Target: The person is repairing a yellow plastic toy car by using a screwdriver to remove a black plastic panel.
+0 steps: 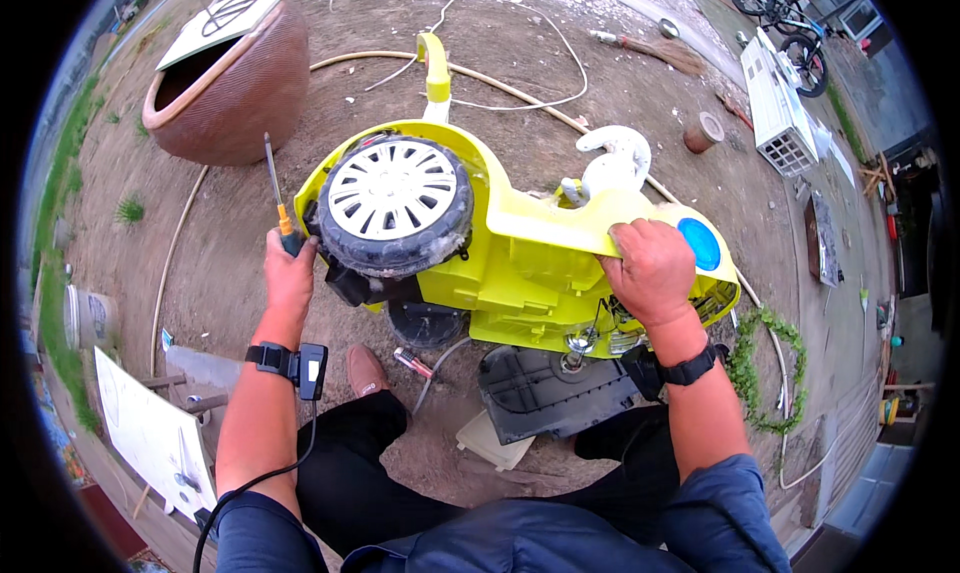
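A yellow plastic ride-on toy body (527, 273) is tipped on its side in front of me, its hollow underside facing me. At its left end sits a black wheel with a white hubcap (393, 190). My left hand (290, 265) is closed round a screwdriver (281, 208) with a yellow and dark handle, its shaft pointing up. Those fingers are close against the toy's left edge; whether they also grip it I cannot tell. My right hand (652, 270) clasps the body's upper rim, left of a blue disc (699, 244). Below lies a black plastic panel (555, 388).
A large clay pot (240, 98) with a white board on top stands at the far left. A beige hose (500, 86) crosses the dirt behind the toy. Between my feet lie a red-and-silver tool (412, 361) and a pale plastic piece (494, 441). Right stands a white crate-like box (778, 103).
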Demonstrator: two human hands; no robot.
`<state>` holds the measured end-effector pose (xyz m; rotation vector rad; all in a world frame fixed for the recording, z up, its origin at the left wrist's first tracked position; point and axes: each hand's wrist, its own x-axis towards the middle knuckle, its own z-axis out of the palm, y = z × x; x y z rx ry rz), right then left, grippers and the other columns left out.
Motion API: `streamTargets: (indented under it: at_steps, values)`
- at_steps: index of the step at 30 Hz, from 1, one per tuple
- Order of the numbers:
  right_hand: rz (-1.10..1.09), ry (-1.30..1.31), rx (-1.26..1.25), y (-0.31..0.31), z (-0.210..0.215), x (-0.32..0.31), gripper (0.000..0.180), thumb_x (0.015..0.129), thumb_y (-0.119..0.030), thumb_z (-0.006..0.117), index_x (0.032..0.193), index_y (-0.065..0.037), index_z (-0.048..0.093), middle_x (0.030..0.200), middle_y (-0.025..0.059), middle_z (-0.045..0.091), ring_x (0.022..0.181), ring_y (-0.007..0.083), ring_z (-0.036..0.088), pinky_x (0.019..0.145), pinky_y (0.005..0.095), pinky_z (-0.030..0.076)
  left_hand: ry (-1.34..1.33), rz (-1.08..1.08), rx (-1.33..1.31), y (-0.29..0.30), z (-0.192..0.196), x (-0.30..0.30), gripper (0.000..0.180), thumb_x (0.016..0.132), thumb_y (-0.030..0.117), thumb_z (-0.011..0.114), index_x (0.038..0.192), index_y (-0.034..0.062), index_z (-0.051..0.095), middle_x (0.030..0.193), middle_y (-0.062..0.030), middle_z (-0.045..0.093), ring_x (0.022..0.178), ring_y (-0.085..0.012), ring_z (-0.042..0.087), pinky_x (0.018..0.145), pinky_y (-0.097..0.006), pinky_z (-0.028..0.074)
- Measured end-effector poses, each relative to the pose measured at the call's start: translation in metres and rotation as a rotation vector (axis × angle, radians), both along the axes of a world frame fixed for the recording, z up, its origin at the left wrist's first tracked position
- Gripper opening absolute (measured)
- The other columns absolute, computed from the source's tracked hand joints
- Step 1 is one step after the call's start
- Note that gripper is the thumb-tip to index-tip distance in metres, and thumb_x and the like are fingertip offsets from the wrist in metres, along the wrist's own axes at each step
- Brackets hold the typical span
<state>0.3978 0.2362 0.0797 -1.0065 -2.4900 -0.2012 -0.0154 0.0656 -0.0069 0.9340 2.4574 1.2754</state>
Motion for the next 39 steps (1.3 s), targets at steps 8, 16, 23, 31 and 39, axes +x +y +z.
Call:
streamTargets:
  at_steps: [8, 16, 23, 31, 39]
  values:
    - [-0.018, 0.029, 0.037, 0.023, -0.009, 0.009, 0.017, 0.072, -0.019, 0.073, 0.083, -0.010, 0.063, 0.073, 0.0096, 0.061, 0.067, 0.0321, 0.060, 0.058, 0.0416, 0.047, -0.293, 0.009, 0.268, 0.007, -0.008, 0.007, 0.029, 0.089, 0.017, 0.071, 0.103, 0.0041, 0.050, 0.084, -0.0036, 0.057, 0.072, -0.0105, 0.055, 0.063, -0.027, 0.047]
    - [-0.210, 0.021, 0.066, 0.112, -0.014, 0.081, 0.024, 0.086, -0.030, 0.068, 0.088, -0.006, 0.068, 0.087, 0.0162, 0.065, 0.086, 0.0378, 0.061, 0.075, 0.0460, 0.048, 0.165, -0.055, 0.213, 0.071, 0.065, 0.053, 0.041, 0.085, 0.029, 0.074, 0.106, -0.0002, 0.054, 0.087, -0.0093, 0.062, 0.079, -0.0198, 0.060, 0.074, -0.035, 0.049]
    - [-0.565, 0.008, 0.092, 0.186, -0.007, 0.124, 0.061, 0.090, -0.047, 0.062, 0.124, 0.003, 0.057, 0.119, 0.0276, 0.059, 0.114, 0.0434, 0.053, 0.098, 0.0488, 0.043, 0.237, -0.230, 0.281, 0.135, 0.123, 0.134, 0.047, 0.082, 0.032, 0.073, 0.107, -0.0036, 0.056, 0.095, -0.0247, 0.066, 0.090, -0.0396, 0.065, 0.082, -0.044, 0.050]
    - [-0.300, 0.433, -0.391, -0.020, -0.089, 0.060, 0.072, 0.088, -0.044, 0.068, 0.137, 0.004, 0.046, 0.138, 0.0298, 0.045, 0.131, 0.0420, 0.041, 0.111, 0.0475, 0.032, 0.262, -0.332, 0.339, 0.142, 0.148, 0.175, 0.044, 0.083, 0.030, 0.071, 0.112, -0.0006, 0.058, 0.096, -0.0229, 0.068, 0.092, -0.0380, 0.066, 0.084, -0.042, 0.051]
    - [-0.337, 0.946, -0.449, 0.001, -0.036, 0.016, 0.092, 0.089, -0.053, 0.064, 0.148, 0.007, 0.028, 0.150, 0.0326, 0.031, 0.141, 0.0415, 0.031, 0.115, 0.0439, 0.026, 0.380, -0.496, 0.466, 0.155, 0.167, 0.226, 0.050, 0.082, 0.037, 0.075, 0.104, -0.0049, 0.060, 0.085, -0.0161, 0.066, 0.078, -0.0255, 0.065, 0.075, -0.036, 0.052]
